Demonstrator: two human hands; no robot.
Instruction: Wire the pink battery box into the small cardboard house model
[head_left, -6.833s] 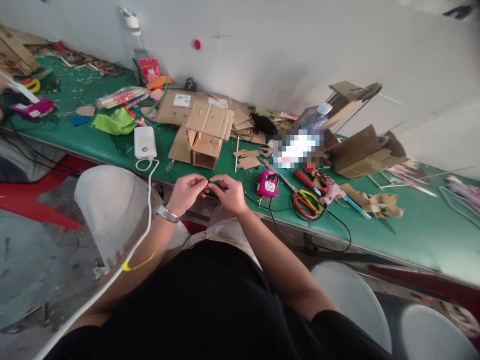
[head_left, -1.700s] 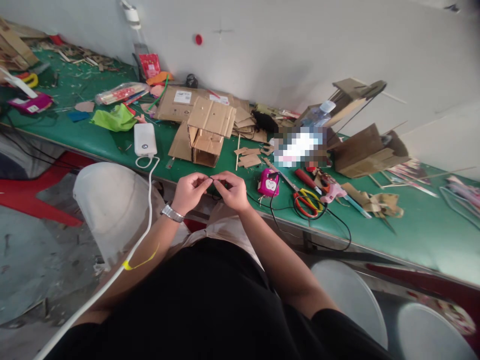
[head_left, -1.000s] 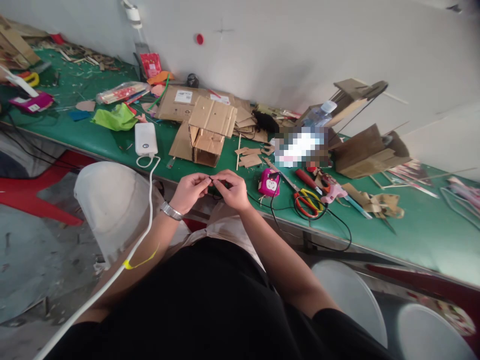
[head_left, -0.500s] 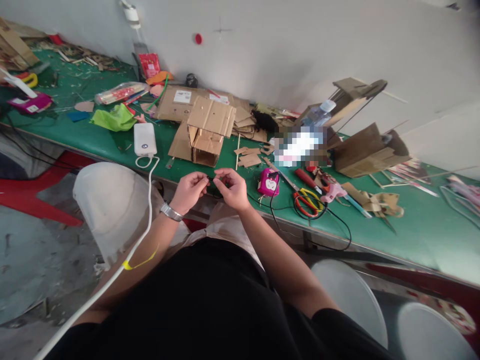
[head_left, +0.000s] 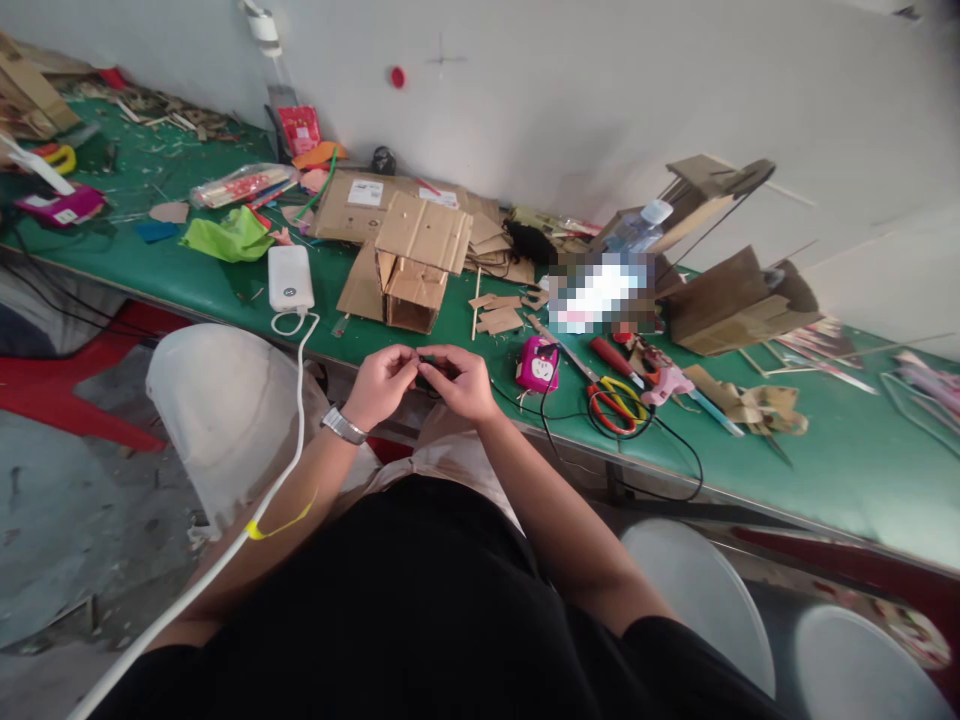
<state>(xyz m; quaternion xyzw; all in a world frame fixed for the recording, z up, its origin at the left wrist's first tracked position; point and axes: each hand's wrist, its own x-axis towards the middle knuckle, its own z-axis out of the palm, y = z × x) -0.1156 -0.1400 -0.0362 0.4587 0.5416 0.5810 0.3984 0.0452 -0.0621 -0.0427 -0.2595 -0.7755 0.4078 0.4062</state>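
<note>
Just off the table's front edge, above my lap, my left hand (head_left: 385, 387) and my right hand (head_left: 462, 384) meet fingertip to fingertip. Both are closed in a pinch around a small dark thing (head_left: 422, 361), mostly hidden by the fingers and too small to name. Straight ahead stands a small cardboard structure (head_left: 420, 245) with an open front. Right of my right hand sits a magenta power socket (head_left: 538, 364) with a black plug in it. A white power bank (head_left: 290, 278) lies left of the cardboard structure, its white cable running back past my left arm.
On the green table (head_left: 862, 440), orange-handled scissors (head_left: 611, 410), a pink glue gun (head_left: 667, 385) and a screwdriver with a red handle (head_left: 615, 360) lie to the right. Cardboard scraps (head_left: 499, 315) are ahead. A larger cardboard model (head_left: 739, 300) stands at far right.
My right hand's fingers have drawn in and down, closing up against my left fingertips. The small dark thing is more covered now. The table items have not moved.
</note>
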